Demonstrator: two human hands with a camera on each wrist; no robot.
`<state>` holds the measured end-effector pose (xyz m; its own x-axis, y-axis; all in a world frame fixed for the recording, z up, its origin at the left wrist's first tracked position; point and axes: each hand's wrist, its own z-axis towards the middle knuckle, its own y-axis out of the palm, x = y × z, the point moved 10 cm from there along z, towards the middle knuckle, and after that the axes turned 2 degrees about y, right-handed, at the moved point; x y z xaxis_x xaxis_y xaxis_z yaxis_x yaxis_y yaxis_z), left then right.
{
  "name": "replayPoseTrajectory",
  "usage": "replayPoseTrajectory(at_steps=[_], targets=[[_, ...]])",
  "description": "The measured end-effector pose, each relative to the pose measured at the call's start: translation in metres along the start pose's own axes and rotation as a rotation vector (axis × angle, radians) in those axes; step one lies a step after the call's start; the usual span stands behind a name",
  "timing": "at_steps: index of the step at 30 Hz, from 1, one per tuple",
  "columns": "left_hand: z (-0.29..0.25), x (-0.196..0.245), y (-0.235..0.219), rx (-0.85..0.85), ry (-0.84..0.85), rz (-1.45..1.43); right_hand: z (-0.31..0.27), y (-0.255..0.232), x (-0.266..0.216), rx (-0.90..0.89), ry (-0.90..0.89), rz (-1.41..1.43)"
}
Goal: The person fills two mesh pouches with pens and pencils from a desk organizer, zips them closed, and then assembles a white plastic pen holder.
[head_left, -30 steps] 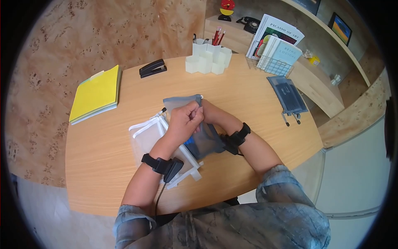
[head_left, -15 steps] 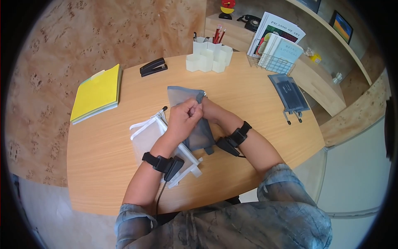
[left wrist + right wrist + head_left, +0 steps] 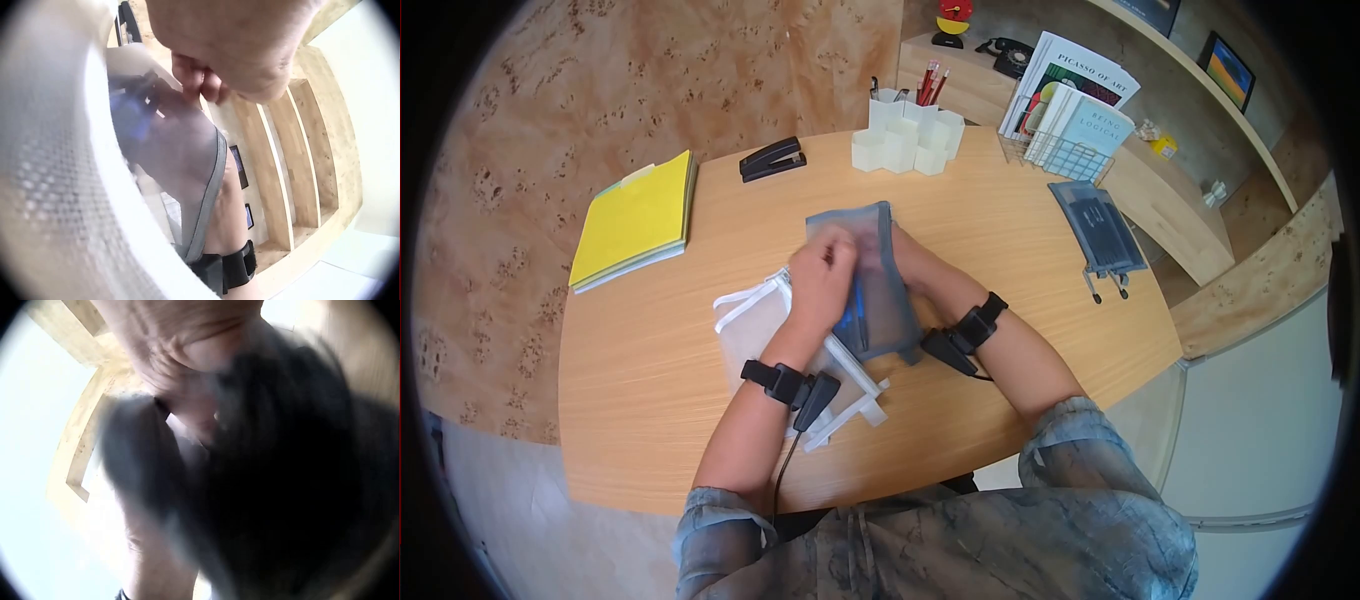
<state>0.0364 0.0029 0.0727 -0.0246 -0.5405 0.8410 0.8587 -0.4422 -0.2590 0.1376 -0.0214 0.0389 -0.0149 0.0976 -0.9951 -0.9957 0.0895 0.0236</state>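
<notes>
A grey see-through mesh pouch (image 3: 890,300) with a blue item (image 3: 852,305) showing through it is held over the table in the head view. My right hand (image 3: 181,134) holds it near its upper right part; the hand lies behind the mesh, and its fingers are mostly hidden. In front of the pouch's left half is my left hand (image 3: 822,275), fingers curled and blurred; I cannot tell whether they pinch anything. A white mesh pouch (image 3: 750,325) lies on the table under the left wrist. Dark blur fills much of the right wrist view.
A yellow folder stack (image 3: 630,220) lies at left, with a black stapler (image 3: 772,160) behind. White hexagonal pencil cups (image 3: 905,140) and a wire rack (image 3: 1065,155) of books stand at the back. Another grey pouch (image 3: 1098,225) lies near the table's right edge.
My left hand has moved left, away from the pouch's right edge and the right hand. The pouch has shifted slightly away from me and lies more spread out, showing the blue item.
</notes>
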Motion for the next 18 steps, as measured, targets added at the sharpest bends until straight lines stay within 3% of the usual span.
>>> replayPoseTrajectory(at_steps=[3,6,9,12,15,18], targets=[[0.003,-0.043,-0.041,0.354,-0.075,0.228,0.003,-0.017,0.026,0.033,0.186,0.028],[0.002,-0.079,-0.037,0.234,-0.298,0.22,-0.001,-0.016,0.01,0.066,0.165,0.072],[0.0,-0.089,-0.014,0.084,-0.436,-0.016,0.004,-0.023,0.022,0.088,0.164,0.086],[-0.012,-0.097,0.005,0.104,-0.581,-0.35,0.008,-0.025,0.029,0.054,0.207,0.081],[-0.016,-0.092,0.031,-0.125,-0.684,-0.8,0.004,-0.028,0.016,0.137,0.141,0.052],[-0.021,-0.062,0.039,-0.202,-0.735,-0.974,0.005,-0.025,0.001,0.117,0.063,0.018]])
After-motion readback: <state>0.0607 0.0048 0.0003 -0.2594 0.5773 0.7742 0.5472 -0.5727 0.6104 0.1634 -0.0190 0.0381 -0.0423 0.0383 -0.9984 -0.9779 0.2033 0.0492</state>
